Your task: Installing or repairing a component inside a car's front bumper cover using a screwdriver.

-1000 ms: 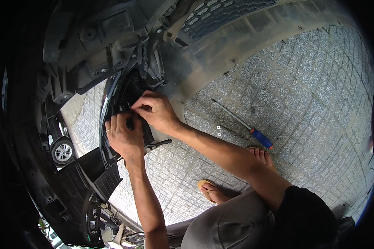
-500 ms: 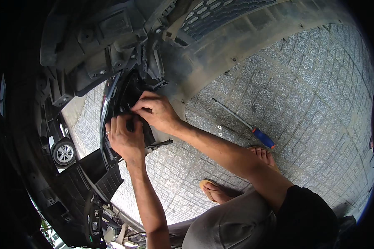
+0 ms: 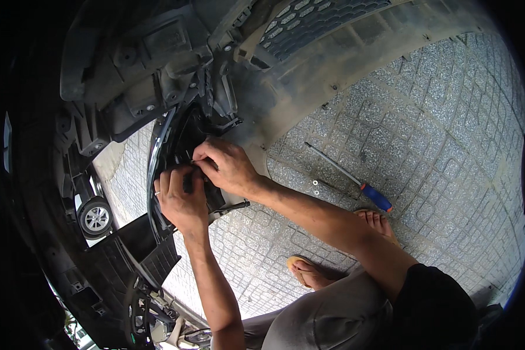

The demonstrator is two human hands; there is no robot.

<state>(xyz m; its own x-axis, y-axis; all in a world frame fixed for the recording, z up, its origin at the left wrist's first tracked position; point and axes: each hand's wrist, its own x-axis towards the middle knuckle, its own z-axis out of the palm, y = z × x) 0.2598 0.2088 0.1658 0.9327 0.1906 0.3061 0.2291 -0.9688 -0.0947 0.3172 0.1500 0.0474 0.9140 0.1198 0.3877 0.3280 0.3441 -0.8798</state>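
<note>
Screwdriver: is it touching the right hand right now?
Apart: the head view shows the screwdriver lying on the paving, with paving visible between it and the right hand.

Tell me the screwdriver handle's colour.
The handle is blue with orange-red accents, in the head view.

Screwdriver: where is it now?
In the head view, the screwdriver lies on the paving right of the right hand, its handle near a foot, two white rings to its left.

Glossy black plastic part (image 3: 186, 135), matt plastic bumper (image 3: 309, 73), rough paving (image 3: 426, 128), smooth metal screwdriver shaft (image 3: 334, 164), cloth trousers (image 3: 326, 318)
</note>
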